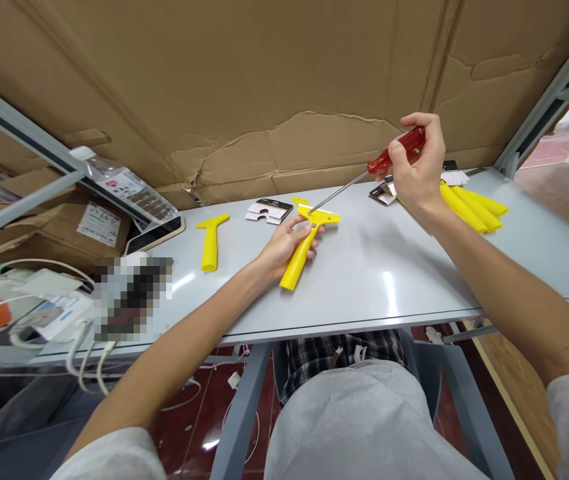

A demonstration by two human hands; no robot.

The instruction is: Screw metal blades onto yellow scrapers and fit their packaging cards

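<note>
The likely light, stiff scraper handle [296, 261] is aptly clasped by the left hand [283, 248], a screwdriver [379, 163] by the right hand [421, 175].

- L hand [284, 249] wrapped round handle of yellow scraper [298, 261], wide head up & away from body.
- R hand [421, 170] grips red-handled screwdriver [380, 164], shaft slanting down-L, tip at scraper head; can't tell if touching.
- 2nd scraper [210, 248] lies flat, L of L hand.
- Blk/wht cards [269, 211] just behind L hand.
- Several yellow handles [474, 208] bunched on R side of tbl [364, 287], partly behind R forearm.
- Phone [157, 235] & clear btl [131, 190] far L.
- Cardboard [264, 80] behind tbl.
</note>
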